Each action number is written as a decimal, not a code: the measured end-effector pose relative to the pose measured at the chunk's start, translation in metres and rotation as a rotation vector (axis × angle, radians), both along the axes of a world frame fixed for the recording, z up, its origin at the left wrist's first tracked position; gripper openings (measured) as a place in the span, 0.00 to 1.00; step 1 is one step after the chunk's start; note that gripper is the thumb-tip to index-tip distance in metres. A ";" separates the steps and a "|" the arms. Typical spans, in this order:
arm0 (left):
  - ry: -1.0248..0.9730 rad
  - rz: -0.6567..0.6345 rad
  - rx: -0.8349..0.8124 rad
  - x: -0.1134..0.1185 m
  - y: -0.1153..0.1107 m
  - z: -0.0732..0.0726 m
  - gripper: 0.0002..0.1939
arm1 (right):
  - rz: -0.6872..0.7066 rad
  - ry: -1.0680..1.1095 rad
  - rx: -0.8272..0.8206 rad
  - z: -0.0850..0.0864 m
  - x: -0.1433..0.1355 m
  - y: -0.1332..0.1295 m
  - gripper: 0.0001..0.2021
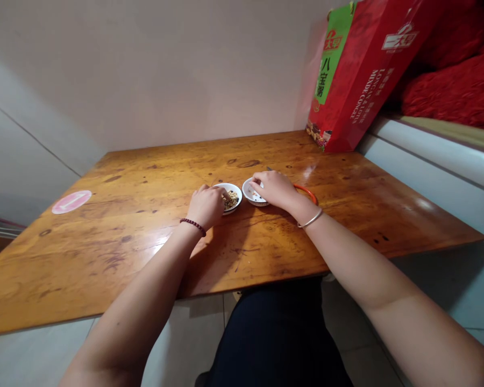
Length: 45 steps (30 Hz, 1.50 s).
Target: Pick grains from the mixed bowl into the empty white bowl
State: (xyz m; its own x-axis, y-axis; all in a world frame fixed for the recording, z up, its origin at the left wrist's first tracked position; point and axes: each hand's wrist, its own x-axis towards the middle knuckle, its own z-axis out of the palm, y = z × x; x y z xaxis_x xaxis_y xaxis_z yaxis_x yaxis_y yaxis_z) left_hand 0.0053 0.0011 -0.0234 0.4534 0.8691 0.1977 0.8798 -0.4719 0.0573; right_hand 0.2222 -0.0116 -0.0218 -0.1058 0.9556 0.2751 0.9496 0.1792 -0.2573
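Two small white bowls sit side by side on the wooden table. The left bowl (236,189) holds a heap of pale and dark grains or beans, and my left hand (207,206) is at its left side with the fingertips over the heap. In the right bowl (247,189) lie a few small dark and reddish pieces. My right hand (275,188) is over its right rim, fingers curled down toward the inside. What either hand's fingertips hold, if anything, is too small to make out.
An orange-red ring-shaped thing (306,191) lies partly behind my right wrist. A tall red and green box (358,75) stands at the table's back right corner, beside red fluffy cloth (455,80). A pink round sticker (71,202) marks the table's left part.
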 end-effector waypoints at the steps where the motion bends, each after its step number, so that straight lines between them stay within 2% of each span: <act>1: -0.001 0.000 -0.005 0.001 -0.001 0.001 0.20 | -0.005 0.007 0.003 0.000 0.000 0.000 0.17; 7: 0.019 0.001 -0.048 0.004 -0.005 0.003 0.21 | -0.024 0.045 0.016 0.000 0.000 0.000 0.17; 19: 0.057 0.006 -0.014 0.003 -0.002 0.001 0.20 | -0.094 0.075 0.056 0.001 0.001 0.001 0.15; 30: -0.016 0.008 0.017 0.003 -0.002 0.003 0.19 | -0.137 0.071 0.084 0.001 0.003 0.002 0.15; 38: -0.013 -0.105 0.011 0.003 -0.004 0.001 0.19 | -0.163 0.103 0.118 0.001 0.004 0.002 0.15; 45: 0.041 -0.123 -0.008 0.001 0.005 -0.006 0.21 | -0.169 0.104 0.178 -0.002 0.001 0.002 0.14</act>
State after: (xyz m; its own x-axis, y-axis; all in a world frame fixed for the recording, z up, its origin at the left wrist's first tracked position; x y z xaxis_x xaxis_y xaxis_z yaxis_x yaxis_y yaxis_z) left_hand 0.0067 0.0059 -0.0295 0.5646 0.8076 0.1705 0.8167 -0.5765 0.0265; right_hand 0.2228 -0.0095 -0.0236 0.0894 0.8927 0.4418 0.9399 0.0712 -0.3341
